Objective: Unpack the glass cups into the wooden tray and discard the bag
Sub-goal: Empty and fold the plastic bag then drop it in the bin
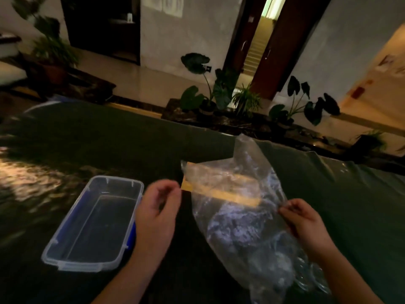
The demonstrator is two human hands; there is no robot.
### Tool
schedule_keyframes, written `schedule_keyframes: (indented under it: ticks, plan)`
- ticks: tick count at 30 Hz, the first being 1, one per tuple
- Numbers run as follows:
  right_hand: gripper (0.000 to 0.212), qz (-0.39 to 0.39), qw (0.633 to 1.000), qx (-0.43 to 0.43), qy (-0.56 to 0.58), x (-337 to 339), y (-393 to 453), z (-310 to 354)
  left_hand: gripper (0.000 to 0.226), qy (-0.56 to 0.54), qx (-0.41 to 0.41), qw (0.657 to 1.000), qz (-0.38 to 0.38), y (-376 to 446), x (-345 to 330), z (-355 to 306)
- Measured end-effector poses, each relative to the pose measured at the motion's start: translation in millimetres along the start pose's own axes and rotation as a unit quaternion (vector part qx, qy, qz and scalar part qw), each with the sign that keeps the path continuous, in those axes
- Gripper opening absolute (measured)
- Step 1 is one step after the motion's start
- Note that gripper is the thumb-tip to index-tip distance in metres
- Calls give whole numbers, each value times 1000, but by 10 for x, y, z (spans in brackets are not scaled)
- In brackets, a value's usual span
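A crumpled clear plastic bag (241,216) stands up over the dark green table. My right hand (306,222) pinches its right edge. Behind the bag, seen through the plastic, lies a pale wooden tray (221,192), of which only one long side shows. Glassy rounded shapes, probably the glass cups (309,277), glint in the bag's lower end near my right forearm. My left hand (157,209) hovers with curled fingers at the bag's left edge, by the tray's end. Whether it grips the plastic is blurred.
A clear plastic container (114,179) with blue sides sits to the left of my left hand. The table's far edge runs diagonally. Beyond it are several potted plants (210,88), a tiled floor and a doorway.
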State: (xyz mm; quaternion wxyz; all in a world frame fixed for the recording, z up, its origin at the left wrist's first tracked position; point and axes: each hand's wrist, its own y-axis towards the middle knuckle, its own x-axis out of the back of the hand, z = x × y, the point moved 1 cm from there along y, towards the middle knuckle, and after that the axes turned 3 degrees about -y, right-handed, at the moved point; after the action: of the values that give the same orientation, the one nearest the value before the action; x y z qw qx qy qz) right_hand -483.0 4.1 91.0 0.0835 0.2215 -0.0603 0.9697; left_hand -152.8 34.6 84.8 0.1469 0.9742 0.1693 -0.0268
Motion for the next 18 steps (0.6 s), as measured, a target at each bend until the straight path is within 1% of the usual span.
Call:
schedule_keyframes:
  ticks: [1, 2, 3, 4, 5, 6, 7, 9, 10, 11, 12, 13, 15, 17, 18]
  plan:
    - [19, -9, 1000, 13, 7, 78, -40, 24, 28, 12, 45, 999, -26, 106, -16, 37]
    - [21, -18, 999, 21, 15, 148, -72, 39, 42, 4, 115, 993, -18, 203, -47, 56]
    - [22, -26, 999, 24, 24, 211, -99, 45, 59, -11, 177, 984, 12, 291, -88, 27]
    - [22, -29, 999, 24, 32, 265, -123, 41, 75, -31, 217, 974, 48, 361, -149, 7]
    - [21, -29, 999, 22, 39, 306, -139, 33, 85, -65, 238, 966, 76, 417, -221, -25]
    - [18, -31, 998, 20, 48, 343, -151, 22, 89, -112, 248, 958, 92, 467, -302, -87]
    - [15, -33, 998, 20, 54, 378, -159, 7, 88, -157, 250, 951, 97, 498, -383, -172]
    - [8, -40, 997, 23, 55, 432, -173, -40, 75, -185, 224, 951, 103, 505, -525, -302]
    - [7, -42, 997, 25, 53, 459, -183, -58, 64, -173, 200, 958, 111, 480, -592, -338]
    - [8, -42, 997, 30, 51, 485, -197, -75, 46, -148, 169, 967, 117, 441, -655, -382]
    - [9, -41, 997, 34, 53, 517, -218, -92, 28, -112, 132, 978, 115, 407, -713, -430]
    - [10, -40, 997, 36, 58, 549, -238, -109, 16, -77, 100, 986, 107, 374, -763, -464]
    - [10, -40, 997, 32, 65, 578, -264, -123, 17, 13, 44, 995, 85, 352, -786, -438]
    - [9, -42, 995, 27, 86, 712, -335, -181, 17, 131, -13, 988, 79, 330, -912, -435]
    - [10, -39, 995, 26, 84, 699, -335, -183, 16, 174, -28, 982, 61, 363, -861, -390]
